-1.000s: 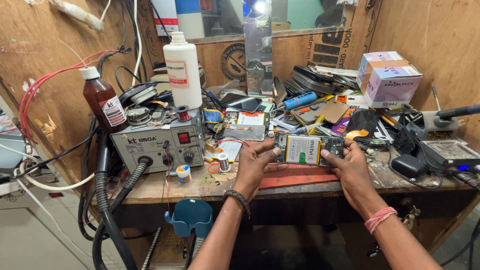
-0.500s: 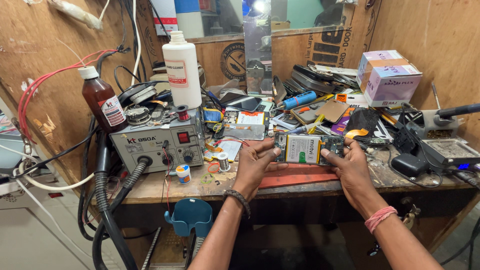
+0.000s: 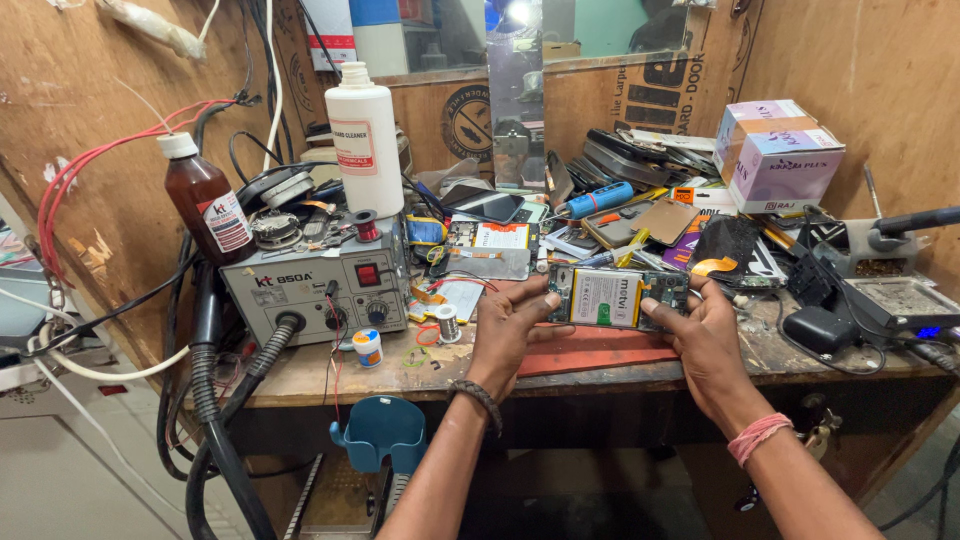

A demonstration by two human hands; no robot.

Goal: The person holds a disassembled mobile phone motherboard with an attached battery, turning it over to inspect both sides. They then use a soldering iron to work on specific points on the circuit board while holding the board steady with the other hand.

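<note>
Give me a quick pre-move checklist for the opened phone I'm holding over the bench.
1. Left hand grips the left end of the opened phone: ok.
2. Right hand grips the right end, thumb on top: ok.
3. Phone held roughly level, insides facing up, battery in view: ok.
4. Landing spot: the red mat lies right below the phone and looks bare there: ok.
5. Bench clutter: solder spool, small round tin and loose parts lie close to the left hand: not ok.
6. Loose screws or connectors inside the phone: cannot tell, too small to see.
</note>
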